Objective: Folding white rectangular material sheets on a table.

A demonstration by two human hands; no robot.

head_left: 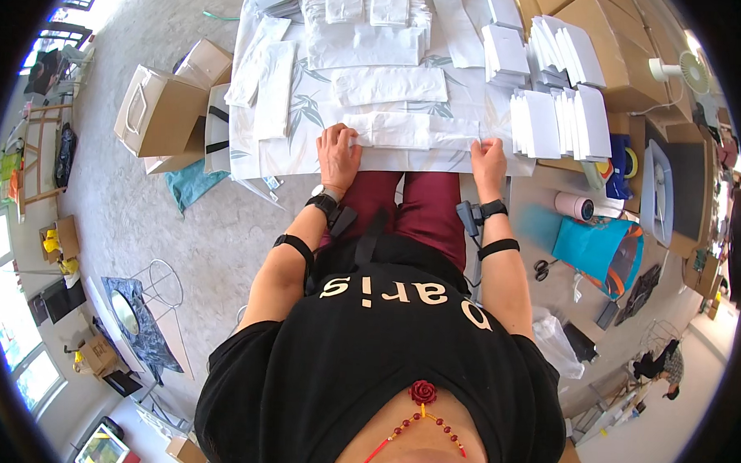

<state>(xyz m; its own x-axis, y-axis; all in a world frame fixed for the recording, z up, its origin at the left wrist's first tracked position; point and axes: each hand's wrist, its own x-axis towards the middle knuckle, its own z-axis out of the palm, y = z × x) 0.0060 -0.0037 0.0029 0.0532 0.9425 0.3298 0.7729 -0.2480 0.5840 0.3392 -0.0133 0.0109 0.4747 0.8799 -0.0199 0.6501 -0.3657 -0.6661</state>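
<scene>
In front of me, a long, flat, folded white strip [411,132] lies near the table's front edge; whether it is paper or plastic I cannot tell. At its left end my left hand [338,155] is closed, fingers curled on the edge. My right hand [489,164] pinches the strip's right end between thumb and fingers. Just beyond lies another white strip [390,86]. Further back is a broad stack of white sheets [365,48]. Two more strips, one of them a narrow strip [275,89], lie at the left.
Stacks of folded white cards [536,125] line the table's right side. The tablecloth [308,153] has a leaf print. Cardboard boxes [166,114] stand on the floor at left. To the right are a pink cylinder [574,206], a blue bag [594,249], scissors [542,270] and a small fan [693,73].
</scene>
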